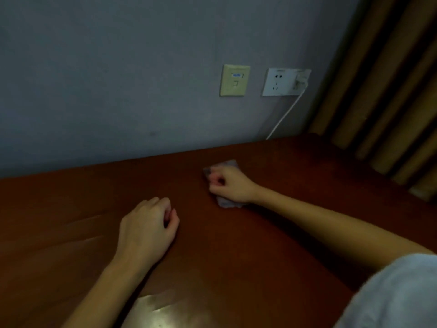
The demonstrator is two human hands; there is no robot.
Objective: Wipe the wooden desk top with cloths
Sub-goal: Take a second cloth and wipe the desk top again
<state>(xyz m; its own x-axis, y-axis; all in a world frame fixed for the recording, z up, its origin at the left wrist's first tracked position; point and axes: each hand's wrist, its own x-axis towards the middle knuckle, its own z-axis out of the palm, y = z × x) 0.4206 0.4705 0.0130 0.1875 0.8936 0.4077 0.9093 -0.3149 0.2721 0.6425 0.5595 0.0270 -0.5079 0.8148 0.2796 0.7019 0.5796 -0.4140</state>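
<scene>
Pale sleeve (pixel 397 294) fills the near right corner, above a desk (pixel 236 256) whose near edge shows a glossy streaked patch, possibly already wiped. Further in, the left hand (pixel 146 226) rests on the wood with loosely curled fingers (pixel 165 207) that hold nothing. Beyond it, the right hand (pixel 230 184) presses a small grey cloth (pixel 225 165) flat, fingers curled onto it; the cloth pokes out past the fingertips and behind the wrist. I judge wiping midway, with the far strip by the wall and the right end left.
</scene>
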